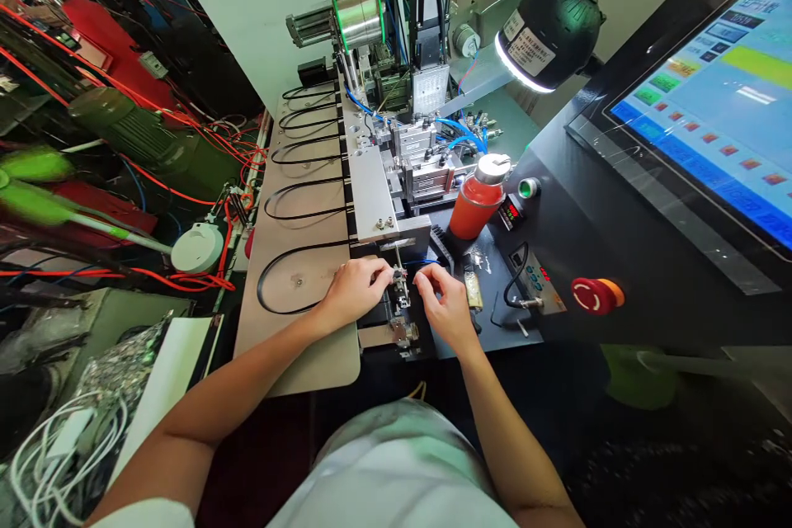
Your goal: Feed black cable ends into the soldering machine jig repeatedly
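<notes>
My left hand (359, 289) is closed, its thumb and forefinger pinched at the left side of a small metal clamp fixture (402, 289). Whatever lies between those fingertips is too small to make out. On the fixture's other side is my right hand (444, 304), thumb and forefinger brought together in a pinch. I cannot make out what it holds. A looped black cable (290, 250) lies beside my left wrist, and its ends run into the metal rail (373, 194) ahead of the fixture.
More black cable loops line the beige plate (309, 359). Behind stand pneumatic cylinders (426, 177), a solder wire spool (360, 18) and a red bottle (476, 202). To the right are a lit lamp (550, 33), a touchscreen (711, 99) and a red emergency-stop button (597, 295).
</notes>
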